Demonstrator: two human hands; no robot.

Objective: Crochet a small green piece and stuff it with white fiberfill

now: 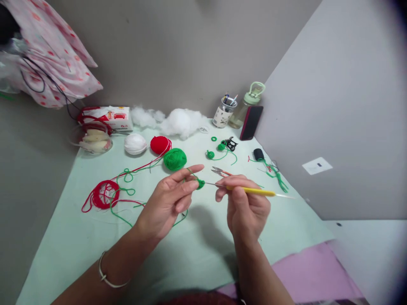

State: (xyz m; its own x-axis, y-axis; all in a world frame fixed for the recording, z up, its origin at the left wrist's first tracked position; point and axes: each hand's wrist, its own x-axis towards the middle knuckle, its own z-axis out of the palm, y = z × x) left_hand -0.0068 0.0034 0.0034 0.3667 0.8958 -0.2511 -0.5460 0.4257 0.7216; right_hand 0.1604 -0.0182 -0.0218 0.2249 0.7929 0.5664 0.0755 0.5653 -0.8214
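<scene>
Between thumb and fingers, my left hand (170, 195) pinches a small green crochet piece (200, 184), with green yarn running up over the raised index finger. My right hand (246, 207) grips a crochet hook (254, 191) by its yellow handle, like a pen. The hook's thin metal shaft points left and its tip meets the green piece; the exact stitch is too small to make out. Behind the left hand sits a green yarn ball (174, 159). Just beyond the right hand lie small scissors (221, 171) with red handles, partly covered by the fingers.
A red yarn ball (160, 145), a white yarn ball (135, 144) and white stuffing (182, 122) stand at the back. Loose red yarn (106, 195) lies left. Small green crochet balls (210, 155), a phone (251, 123), a bottle (243, 112) and a pen cup (223, 113) are toward the back right.
</scene>
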